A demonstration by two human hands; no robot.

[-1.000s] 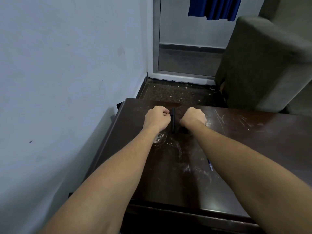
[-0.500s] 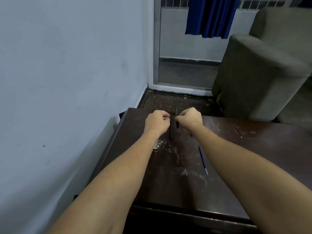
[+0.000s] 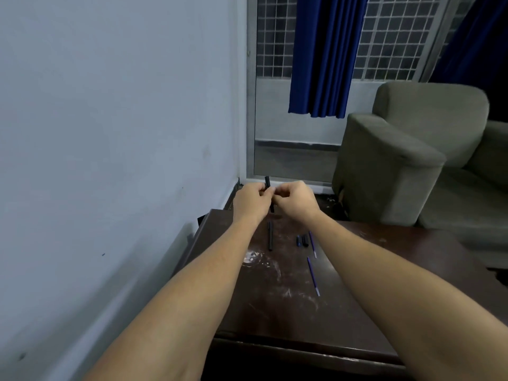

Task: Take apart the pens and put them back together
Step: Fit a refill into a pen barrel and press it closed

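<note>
Precariously, left hand (image 3: 251, 200) and right hand (image 3: 295, 200) pinch one black pen barrel (image 3: 267, 182) (near the worktop's (image 3: 412, 243) far edge); a slip could drop it overboard.

1. We read no text, label, brand, number or sign anywhere in the view.
2. The raised black pen barrel (image 3: 267, 182) is too small and dark for us to tell whether it bears any marking.
3. The same holds for the second black barrel (image 3: 270, 239), the small pen pieces (image 3: 301, 240) and the blue refills (image 3: 313, 276) lying on the wooden table (image 3: 398, 270): we can read nothing on them.
</note>
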